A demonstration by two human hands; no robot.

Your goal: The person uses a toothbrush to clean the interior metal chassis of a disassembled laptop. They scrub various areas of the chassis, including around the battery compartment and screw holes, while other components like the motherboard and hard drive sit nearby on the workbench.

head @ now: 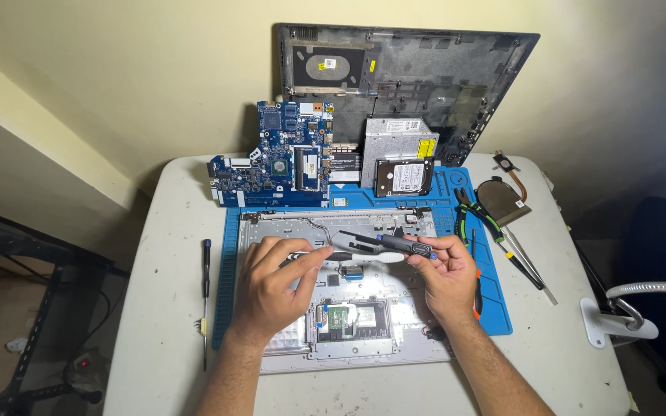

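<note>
Hands over open laptop shell (271, 231) on blue mat (495, 308). Right hand (445, 273) fingers clamped on long black speaker bar (395, 245), lifted just above shell. Left hand (275, 285) fingers pinch its other end. Step looks like: speaker coming out. Next likely needs gentle pull, thin wire minded.

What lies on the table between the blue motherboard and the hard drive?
In the head view, a small black board stands between the motherboard and the hard drive, beside a silver optical drive.

Can't really see the middle of the laptop base (364, 308), both hands cover it. Both forearms get cut off at the bottom edge, and whatever the left hand (271, 289) pinches is too small to tell.
</note>
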